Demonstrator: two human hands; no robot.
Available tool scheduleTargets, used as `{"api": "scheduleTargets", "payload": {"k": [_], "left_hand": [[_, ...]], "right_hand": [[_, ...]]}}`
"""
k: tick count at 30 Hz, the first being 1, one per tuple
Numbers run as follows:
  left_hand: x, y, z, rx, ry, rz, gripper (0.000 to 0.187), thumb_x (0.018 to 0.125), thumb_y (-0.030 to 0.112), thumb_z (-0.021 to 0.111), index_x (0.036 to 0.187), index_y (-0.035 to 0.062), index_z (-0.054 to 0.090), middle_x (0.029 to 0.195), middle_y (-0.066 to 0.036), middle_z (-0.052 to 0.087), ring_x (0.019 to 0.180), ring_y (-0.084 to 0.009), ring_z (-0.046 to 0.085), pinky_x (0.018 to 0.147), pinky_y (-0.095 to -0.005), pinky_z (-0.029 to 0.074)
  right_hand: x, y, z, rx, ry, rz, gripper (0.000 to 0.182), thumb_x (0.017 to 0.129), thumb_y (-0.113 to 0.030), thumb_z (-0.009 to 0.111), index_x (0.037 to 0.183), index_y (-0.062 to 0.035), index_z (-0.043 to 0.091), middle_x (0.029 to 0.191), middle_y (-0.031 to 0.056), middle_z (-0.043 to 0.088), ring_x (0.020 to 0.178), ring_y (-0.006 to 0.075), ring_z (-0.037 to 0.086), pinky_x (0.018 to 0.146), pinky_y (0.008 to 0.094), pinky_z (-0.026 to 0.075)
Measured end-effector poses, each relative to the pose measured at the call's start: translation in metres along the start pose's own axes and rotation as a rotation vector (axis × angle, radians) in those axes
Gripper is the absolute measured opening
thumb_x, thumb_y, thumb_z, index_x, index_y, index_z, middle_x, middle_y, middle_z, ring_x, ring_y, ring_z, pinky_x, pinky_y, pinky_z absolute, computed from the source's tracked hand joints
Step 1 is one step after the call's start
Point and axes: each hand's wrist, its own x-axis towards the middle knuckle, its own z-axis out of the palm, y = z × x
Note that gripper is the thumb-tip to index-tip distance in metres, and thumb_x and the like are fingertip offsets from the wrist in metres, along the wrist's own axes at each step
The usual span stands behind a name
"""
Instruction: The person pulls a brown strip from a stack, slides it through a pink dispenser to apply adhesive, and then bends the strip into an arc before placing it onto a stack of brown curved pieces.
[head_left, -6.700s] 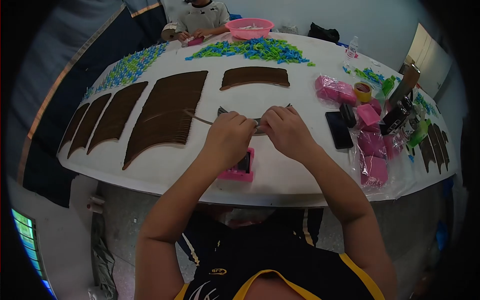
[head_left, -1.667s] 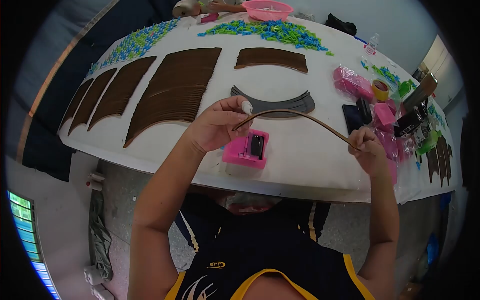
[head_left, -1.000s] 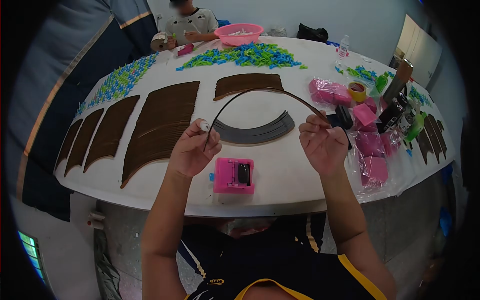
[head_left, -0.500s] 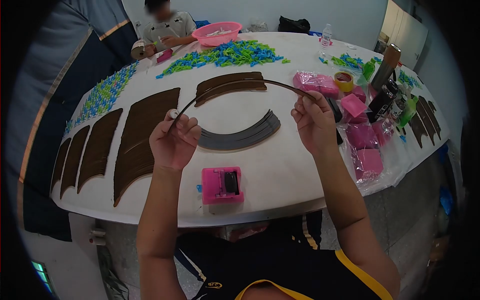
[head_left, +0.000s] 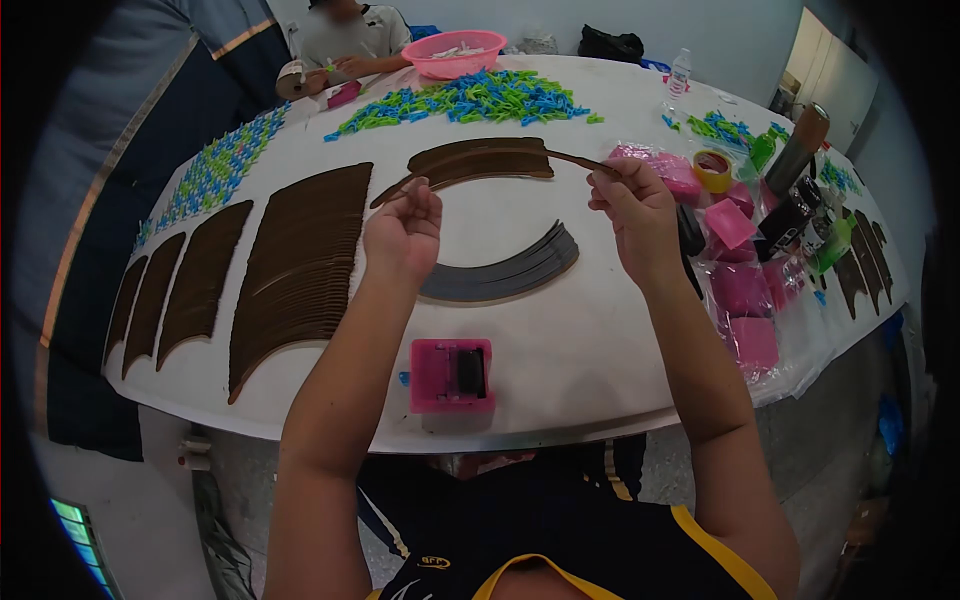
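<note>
A thin, curved brown strip (head_left: 578, 158) is held up above the table, spanning both hands. My left hand (head_left: 403, 228) is closed at its left end, fingers curled with the wrist turned toward me. At the other end, my right hand (head_left: 638, 212) pinches the strip between thumb and fingers. Behind the strip lies a stack of curved brown strips (head_left: 480, 165), partly covered by it. A fan of dark grey curved strips (head_left: 510, 272) rests between my forearms. Nearer me sits a pink plastic block with a black roller-like part (head_left: 430, 375).
Rows of brown strips (head_left: 300, 270) lie at left. Blue and green clips (head_left: 480, 100) are heaped at the back, near a pink basket (head_left: 455, 64). A person (head_left: 350, 45) sits across the table. Pink wrapped packs (head_left: 742, 290), yellow tape (head_left: 712, 172) and bottles (head_left: 797, 148) stand at right.
The strip has turned from edge-on to showing its broader face. My left hand has moved right and up, rotating at the wrist. The white thing seen at its fingers no longer shows.
</note>
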Motion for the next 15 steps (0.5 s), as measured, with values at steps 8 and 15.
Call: {"api": "scheduleTargets", "payload": {"k": [8,15], "left_hand": [[0.05,-0.042,-0.02,0.314,0.076,-0.167,0.018,0.099,0.0,0.048,0.11,-0.0015,0.062,0.105,-0.012,0.067,0.086,-0.0203,0.067,0.074,-0.0338,0.061],[0.076,-0.061,-0.028,0.518,0.111,-0.201,0.02,0.091,-0.005,0.05,0.107,-0.003,0.062,0.098,-0.011,0.063,0.085,-0.0193,0.067,0.071,-0.0314,0.061]], "right_hand": [[0.031,0.038,-0.025,-0.22,-0.102,0.129,0.015,0.096,-0.008,0.071,0.11,-0.0036,0.069,0.1,0.0027,0.073,0.088,0.0098,0.065,0.082,0.0278,0.054],[0.057,0.075,-0.043,-0.265,-0.135,0.276,0.013,0.097,-0.01,0.071,0.109,-0.0043,0.068,0.096,0.0013,0.071,0.087,0.0097,0.064,0.081,0.0272,0.053]]}}
